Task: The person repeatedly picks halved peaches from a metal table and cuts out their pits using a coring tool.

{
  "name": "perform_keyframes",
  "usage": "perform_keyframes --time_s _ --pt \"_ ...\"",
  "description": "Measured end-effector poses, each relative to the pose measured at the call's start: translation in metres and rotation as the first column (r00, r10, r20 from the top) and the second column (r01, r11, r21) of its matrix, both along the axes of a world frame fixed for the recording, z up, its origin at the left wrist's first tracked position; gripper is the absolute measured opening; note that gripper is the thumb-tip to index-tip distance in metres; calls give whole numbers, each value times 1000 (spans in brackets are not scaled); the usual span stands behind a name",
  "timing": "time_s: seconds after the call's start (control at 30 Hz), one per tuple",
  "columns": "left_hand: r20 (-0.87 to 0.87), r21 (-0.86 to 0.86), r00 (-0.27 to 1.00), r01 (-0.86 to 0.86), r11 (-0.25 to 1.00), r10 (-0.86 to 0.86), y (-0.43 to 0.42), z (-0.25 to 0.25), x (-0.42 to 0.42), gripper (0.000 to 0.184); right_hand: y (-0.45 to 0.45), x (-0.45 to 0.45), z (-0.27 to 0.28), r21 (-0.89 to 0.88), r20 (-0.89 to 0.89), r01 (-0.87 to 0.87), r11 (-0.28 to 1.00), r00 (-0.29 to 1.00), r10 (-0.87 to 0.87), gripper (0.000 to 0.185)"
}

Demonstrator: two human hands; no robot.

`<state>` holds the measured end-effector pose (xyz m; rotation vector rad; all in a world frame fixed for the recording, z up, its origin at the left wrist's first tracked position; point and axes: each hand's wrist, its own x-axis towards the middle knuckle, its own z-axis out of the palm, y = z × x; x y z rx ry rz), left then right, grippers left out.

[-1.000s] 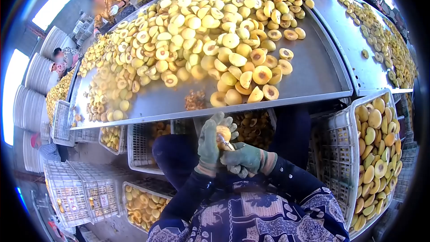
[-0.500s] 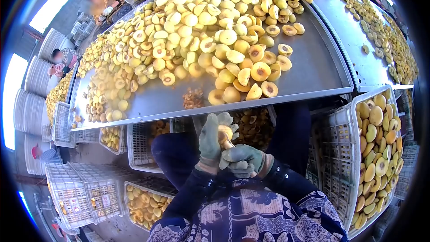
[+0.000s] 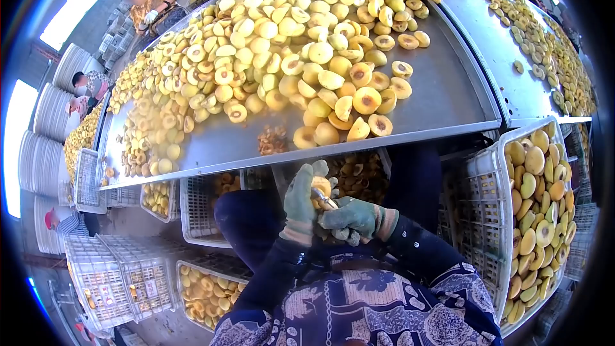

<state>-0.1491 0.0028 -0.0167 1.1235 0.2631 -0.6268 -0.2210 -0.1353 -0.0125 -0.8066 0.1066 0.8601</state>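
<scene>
My left hand [image 3: 299, 204], in a greenish glove, is closed around a yellow peach half [image 3: 322, 184] just below the front edge of the metal table. My right hand [image 3: 352, 218], gloved as well, grips a small metal-tipped hand tool [image 3: 328, 203]. The tool's tip is against the peach half; its exact shape is hard to make out. A large heap of peach halves [image 3: 262, 45] covers much of the table [image 3: 442, 96]. Close to the table's front edge lies a small pile of brown pit pieces [image 3: 273, 140].
On the right stands a white crate [image 3: 506, 218] full of peach halves. Another filled crate [image 3: 211, 291] and stacked crates [image 3: 122, 279] are at lower left. Below the table is a container of dark pieces [image 3: 362, 178]. Other people [image 3: 150, 3] sit at the far left.
The tool has tilted in my right hand, and more of its metal part shows beside the peach half. My right hand has shifted slightly; the view has moved a little.
</scene>
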Motion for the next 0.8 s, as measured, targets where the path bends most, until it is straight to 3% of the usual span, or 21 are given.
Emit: perform_keyframes --time_s 0.1,0.2,0.3,0.4,0.5,0.6,0.7,0.8 --pt "8 -9 999 -45 999 45 -2 -3 -1 46 1 2 17 -276 14 3 961 1000 1 28" --pt "-8 -39 998 -67 997 66 -3 -9 0 45 7 0 -29 -335 144 80 939 989 -32 26" --pt "-50 -90 997 -55 994 50 5 -33 4 45 -3 11 19 -610 8 -130 781 985 170 27" --pt "-88 -125 994 -81 989 70 5 -40 4 45 -1 12 30 -749 182 -1 663 961 206 37" --pt "-57 -125 997 -68 990 61 6 -38 4 46 2 9 10 -740 306 109 664 934 187 39" --pt "62 -11 995 -79 997 80 -1 -13 -3 46 12 11 12 -708 102 11 707 991 87 39" --pt "134 59 989 -71 996 63 2 -21 -1 44 22 6 -14 -808 378 219 547 905 196 39" --pt "98 64 989 -113 991 106 4 -28 -3 41 14 12 14 -917 270 109 385 880 392 40"
